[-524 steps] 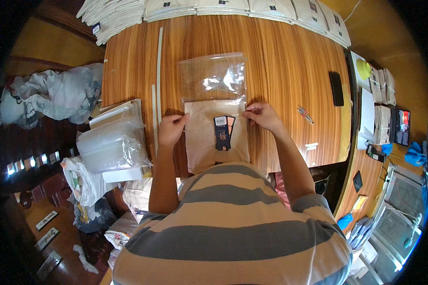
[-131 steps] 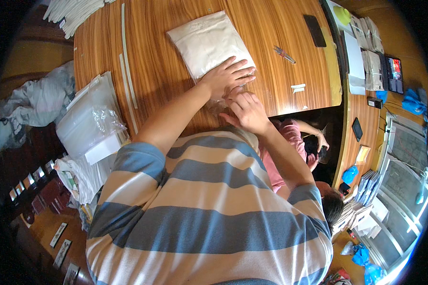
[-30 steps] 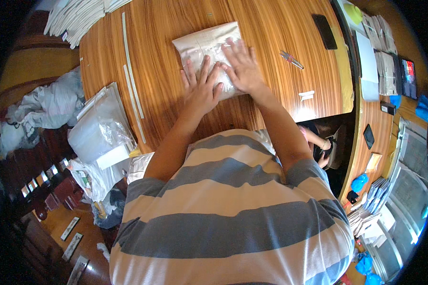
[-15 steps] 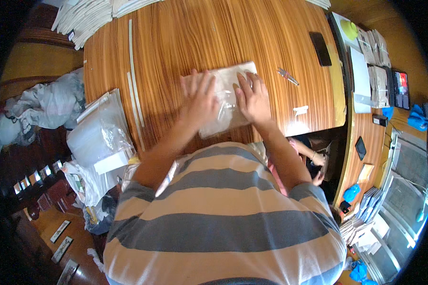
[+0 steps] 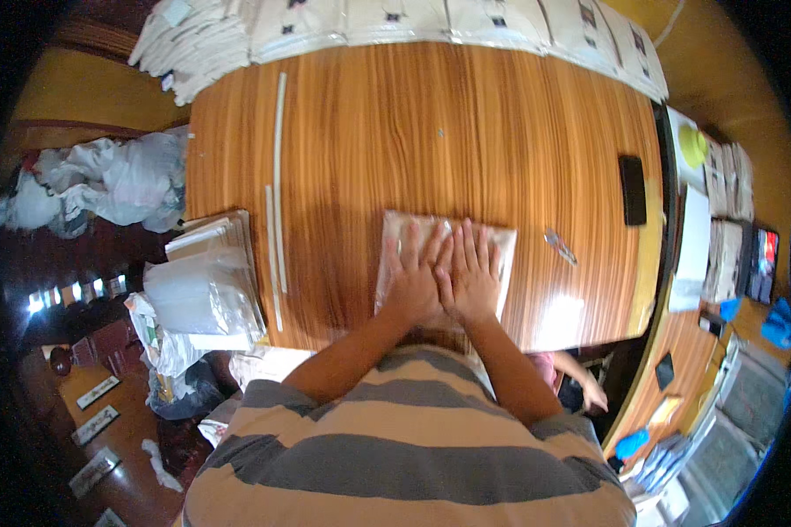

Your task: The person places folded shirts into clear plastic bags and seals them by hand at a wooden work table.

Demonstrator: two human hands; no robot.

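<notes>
A flat pale package in clear plastic lies on the wood-grain table close to my body. My left hand rests flat on its left and middle part, fingers stretched forward. Beside it, my right hand presses flat on the right part, its fingers also extended. The two hands touch or overlap at the thumbs and forefingers. Both palms hide much of the package. Right of it lies a small pair of thread snips.
Stacked pale packages line the far edge. Clear plastic sleeves hang over the left edge near two pale strips. A black phone lies at the right. Another person's hand shows below the table's right corner.
The view has shifted, showing more of the table's far side. My hands have come together on the package from farther apart and now lie flatter. The other person's arm has moved.
</notes>
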